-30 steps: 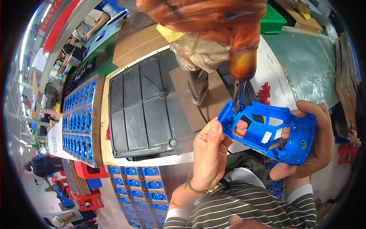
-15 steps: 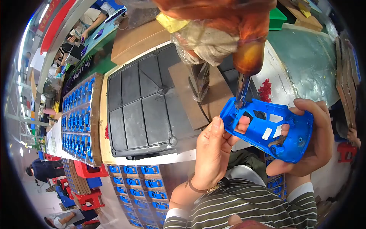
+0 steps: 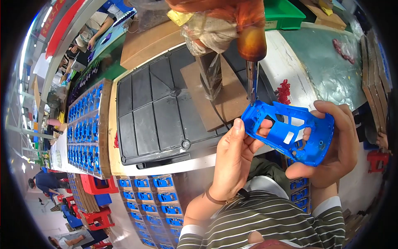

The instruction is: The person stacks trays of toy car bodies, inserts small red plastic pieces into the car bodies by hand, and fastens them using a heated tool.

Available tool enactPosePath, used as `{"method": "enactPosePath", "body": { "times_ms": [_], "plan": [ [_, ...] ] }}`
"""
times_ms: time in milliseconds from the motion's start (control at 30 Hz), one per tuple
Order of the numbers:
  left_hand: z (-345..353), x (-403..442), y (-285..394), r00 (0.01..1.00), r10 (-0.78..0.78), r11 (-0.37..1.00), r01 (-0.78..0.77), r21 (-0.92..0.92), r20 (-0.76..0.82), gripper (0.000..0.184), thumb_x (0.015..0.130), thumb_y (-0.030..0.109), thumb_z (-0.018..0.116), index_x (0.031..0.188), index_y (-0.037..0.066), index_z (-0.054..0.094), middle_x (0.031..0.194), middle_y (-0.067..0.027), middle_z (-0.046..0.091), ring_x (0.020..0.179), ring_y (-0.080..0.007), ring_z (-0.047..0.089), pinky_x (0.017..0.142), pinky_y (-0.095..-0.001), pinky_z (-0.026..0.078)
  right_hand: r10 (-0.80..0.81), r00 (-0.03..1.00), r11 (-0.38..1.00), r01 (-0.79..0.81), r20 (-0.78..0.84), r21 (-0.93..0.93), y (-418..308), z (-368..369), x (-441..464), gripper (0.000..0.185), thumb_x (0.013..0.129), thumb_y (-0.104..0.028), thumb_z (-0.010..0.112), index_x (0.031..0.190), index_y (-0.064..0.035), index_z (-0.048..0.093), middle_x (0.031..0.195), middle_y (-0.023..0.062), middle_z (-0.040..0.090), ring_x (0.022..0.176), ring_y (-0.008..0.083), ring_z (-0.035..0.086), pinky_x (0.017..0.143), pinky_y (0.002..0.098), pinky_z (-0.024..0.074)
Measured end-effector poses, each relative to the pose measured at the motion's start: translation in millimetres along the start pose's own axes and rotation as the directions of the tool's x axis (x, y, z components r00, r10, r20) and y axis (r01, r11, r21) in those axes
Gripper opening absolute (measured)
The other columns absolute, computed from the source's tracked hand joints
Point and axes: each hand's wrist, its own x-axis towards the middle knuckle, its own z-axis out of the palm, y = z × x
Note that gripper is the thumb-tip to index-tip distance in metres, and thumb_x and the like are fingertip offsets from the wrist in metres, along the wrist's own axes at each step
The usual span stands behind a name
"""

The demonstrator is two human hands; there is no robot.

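Note:
A blue plastic toy car body shell (image 3: 318, 143) is held up between both hands, its hollow inside facing me. My left hand (image 3: 233, 154) pinches its left end between thumb and fingers, with fingertips showing through an opening. My right hand (image 3: 343, 145) wraps round the wider right end, thumb below and fingers above. Over the left end points the metal tip of a soldering-iron-like tool (image 3: 252, 79), which has an orange-brown handle and hangs from a wrapped mount. The tip is at the shell's upper left edge; I cannot tell whether it touches.
Under the tool, a brown board (image 3: 224, 97) lies on a black ribbed plastic lid (image 3: 145, 106). Small red parts (image 3: 283, 92) lie beyond the shell, near a green bin (image 3: 286, 18). Trays of blue shells (image 3: 85, 130) stand left, with more shells (image 3: 168, 197) below. Other people work at far left.
The tool's tip, earlier inside the shell's left end, is now at its upper edge. Both hands and the shell have shifted slightly. My view has moved a little, showing more of the green bin.

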Motion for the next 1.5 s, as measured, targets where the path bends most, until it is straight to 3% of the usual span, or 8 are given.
{"method": "enactPosePath", "body": {
  "times_ms": [433,567,833,967,1100,1267,1367,1500],
  "plan": [
    [0.6,-17.0,-15.0,0.999,0.036,0.996,-0.035,-0.080,0.013,0.040,0.097,0.033,0.037,0.112,-0.001,0.052,0.104,-0.0085,0.059,0.095,-0.0139,0.057,0.085,-0.0283,0.047,0.080,0.994,0.981,-0.092,0.080,0.168,4.2,-14.6,-26.8,0.090,0.049,-0.059,0.077,0.109,0.0038,0.051,0.102,0.0139,0.054,0.086,0.0202,0.055,0.071,0.0285,0.0472],
    [-4.7,-46.0,-25.5,0.960,0.279,0.936,-0.264,0.233,-0.031,0.041,0.096,0.022,0.042,0.131,0.000,0.038,0.110,-0.0072,0.055,0.099,-0.0133,0.054,0.088,-0.0261,0.042,0.541,0.801,0.552,-0.568,0.255,0.611,-24.0,-6.4,-53.5,0.091,0.067,-0.065,0.062,0.121,0.0052,0.041,0.120,0.0204,0.046,0.098,0.0218,0.052,0.078,0.0304,0.0477],
    [-37.5,-84.7,-28.5,0.727,0.500,0.304,-0.656,0.691,0.470,0.044,0.085,0.022,0.055,0.122,0.000,0.045,0.103,-0.0157,0.050,0.097,-0.0320,0.048,0.089,-0.0398,0.037,0.300,0.413,-0.140,-0.873,0.860,0.468,3.0,13.7,-146.9,0.077,0.089,-0.061,0.026,0.131,0.0031,0.033,0.094,0.0187,0.058,0.058,0.0262,0.059,0.050,0.0357,0.0505],
    [-52.7,-101.5,-10.1,0.646,0.543,-0.040,-0.619,0.784,0.537,0.047,0.081,0.025,0.059,0.117,-0.001,0.048,0.113,-0.0171,0.045,0.106,-0.0345,0.042,0.095,-0.0432,0.031,0.091,0.479,-0.084,-0.870,0.873,0.486,2.3,40.8,-156.2,0.074,0.089,-0.061,0.032,0.123,0.0054,0.036,0.087,0.0172,0.059,0.064,0.0257,0.061,0.057,0.0326,0.0512],
    [-68.5,-118.0,6.0,0.676,0.493,0.271,-0.718,0.641,0.548,0.049,0.080,0.027,0.062,0.118,0.000,0.049,0.114,-0.0171,0.047,0.109,-0.0340,0.044,0.095,-0.0428,0.033,0.167,0.598,0.142,-0.801,0.784,0.582,-13.0,59.4,-158.0,0.081,0.082,-0.064,0.046,0.121,0.0064,0.038,0.091,0.0154,0.058,0.064,0.0217,0.061,0.057,0.0311,0.0502],
    [-135.1,-142.1,85.2,0.438,0.880,-0.063,-0.276,0.959,0.184,0.021,0.075,-0.003,0.061,0.096,0.003,0.062,0.087,-0.0110,0.063,0.078,-0.0202,0.061,0.066,-0.0295,0.048,0.174,0.501,0.133,-0.865,0.848,0.483,-22.6,65.1,-143.9,0.083,0.073,-0.065,0.057,0.119,0.0017,0.041,0.088,0.0173,0.058,0.066,0.0208,0.061,0.057,0.0284,0.0497],
    [-226.7,-131.3,145.4,0.241,0.947,-0.262,0.204,0.943,0.211,0.016,0.081,0.001,0.058,0.096,0.003,0.064,0.088,-0.0116,0.062,0.073,-0.0213,0.060,0.066,-0.0312,0.047,-0.032,0.605,0.322,-0.747,0.796,0.581,-10.4,63.7,-133.3,0.083,0.080,-0.065,0.048,0.123,0.0062,0.042,0.116,0.0146,0.051,0.104,0.0199,0.053,0.089,0.0298,0.0420],
    [-344.3,-116.8,184.0,0.411,0.905,-0.310,0.449,0.838,0.114,0.022,0.082,0.011,0.057,0.102,0.005,0.064,0.098,-0.0130,0.058,0.086,-0.0291,0.057,0.076,-0.0355,0.045,-0.117,0.685,0.331,-0.656,0.719,0.679,-24.8,70.6,-121.4,0.080,0.078,-0.059,0.056,0.124,0.0048,0.042,0.119,0.0134,0.049,0.108,0.0196,0.051,0.091,0.0298,0.0397]
  ]
}}
